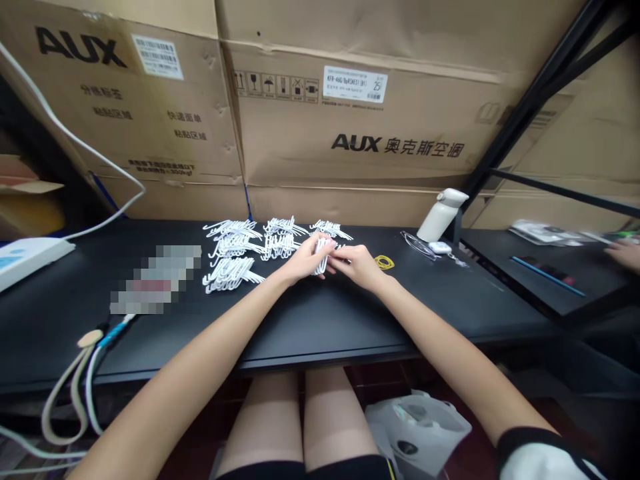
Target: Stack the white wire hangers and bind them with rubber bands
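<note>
My left hand (311, 257) is closed around a small bundle of thin white wire hooks (321, 259), held just above the black table. At the bundle's right side is my right hand (357, 263), its fingers bent and pressed together against it. What lies between those fingertips is too hidden to make out. More bundles of white hooks (231, 275) lie in rough rows to the left of and behind my hands, curved ends mostly pointing left. A loose pile of yellow rubber bands (384, 262) rests just right of my right hand.
A white bottle (441, 217), glasses (419, 245) and a small white case (439, 248) stand at the back right. To the left are a blurred-out phone-like object (157, 280) with a strap, and a white box (35, 260). Cardboard boxes (300, 153) wall the back. Another person's hand (624, 255) shows far right.
</note>
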`<state>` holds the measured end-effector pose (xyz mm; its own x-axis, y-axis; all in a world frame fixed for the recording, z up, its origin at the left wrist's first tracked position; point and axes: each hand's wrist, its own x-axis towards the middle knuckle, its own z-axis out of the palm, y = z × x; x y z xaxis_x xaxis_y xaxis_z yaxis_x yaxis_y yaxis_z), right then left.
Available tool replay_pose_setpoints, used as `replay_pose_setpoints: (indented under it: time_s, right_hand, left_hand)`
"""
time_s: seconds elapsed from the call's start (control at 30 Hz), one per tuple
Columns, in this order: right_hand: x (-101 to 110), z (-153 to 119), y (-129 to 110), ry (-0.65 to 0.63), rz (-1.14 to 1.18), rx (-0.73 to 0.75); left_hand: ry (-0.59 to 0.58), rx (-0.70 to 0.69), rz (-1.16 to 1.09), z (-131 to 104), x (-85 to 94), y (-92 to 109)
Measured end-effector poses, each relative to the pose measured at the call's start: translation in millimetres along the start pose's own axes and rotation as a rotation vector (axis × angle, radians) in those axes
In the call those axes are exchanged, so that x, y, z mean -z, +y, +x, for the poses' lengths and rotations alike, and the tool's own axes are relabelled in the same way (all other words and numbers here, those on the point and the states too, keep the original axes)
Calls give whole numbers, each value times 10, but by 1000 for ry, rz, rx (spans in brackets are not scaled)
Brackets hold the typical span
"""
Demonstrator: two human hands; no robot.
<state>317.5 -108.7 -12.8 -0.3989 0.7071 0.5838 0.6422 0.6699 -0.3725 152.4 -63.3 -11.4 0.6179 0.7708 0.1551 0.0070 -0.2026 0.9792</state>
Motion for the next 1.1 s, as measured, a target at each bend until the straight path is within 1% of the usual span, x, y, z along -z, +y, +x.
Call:
replay_pose_setpoints:
  time_s: [0.23, 0.33, 0.37, 0.43, 0.5, 0.53, 0.57, 0.63, 0.7, 0.8, 0.87, 0.97, 1.1]
  right_hand:
    - [-32, 0, -24, 9, -7, 9]
    - [28, 7, -16, 16, 33, -25]
    - [68, 9, 7, 42, 48, -53]
    - [167, 10, 93, 146, 74, -138]
    - [257, 4, 220, 316, 63, -252]
    - [287, -1, 290, 360, 49, -300]
    - [302, -9, 357, 368, 28, -338]
    - [289, -26, 466, 302, -31, -380]
    - [236, -43, 525, 185, -65, -403]
    - [158, -58, 535, -23, -27, -468]
    - [139, -59, 524, -123, 2, -521]
    - [155, -55, 524, -168, -17, -578]
    - [198, -53, 552, -155, -125, -593]
  left_hand:
    - [-20, -37, 42, 2, 4, 13]
    - [-3, -23, 42, 14, 21, 23]
    - [17, -14, 33, 22, 33, 23]
    - [87, 1, 5, 42, 66, 18]
    - [176, 20, -30, 66, 105, 9]
    - [219, 33, -52, 77, 124, 5]
    - [260, 43, -72, 87, 141, 4]
    - [332, 67, -108, 101, 165, 8]
    - [394, 87, -132, 111, 177, 20]
    - [461, 96, -150, 119, 184, 36]
    - [493, 85, -150, 121, 185, 42]
    - [505, 86, -136, 118, 181, 47]
    - [492, 79, -125, 112, 168, 47]
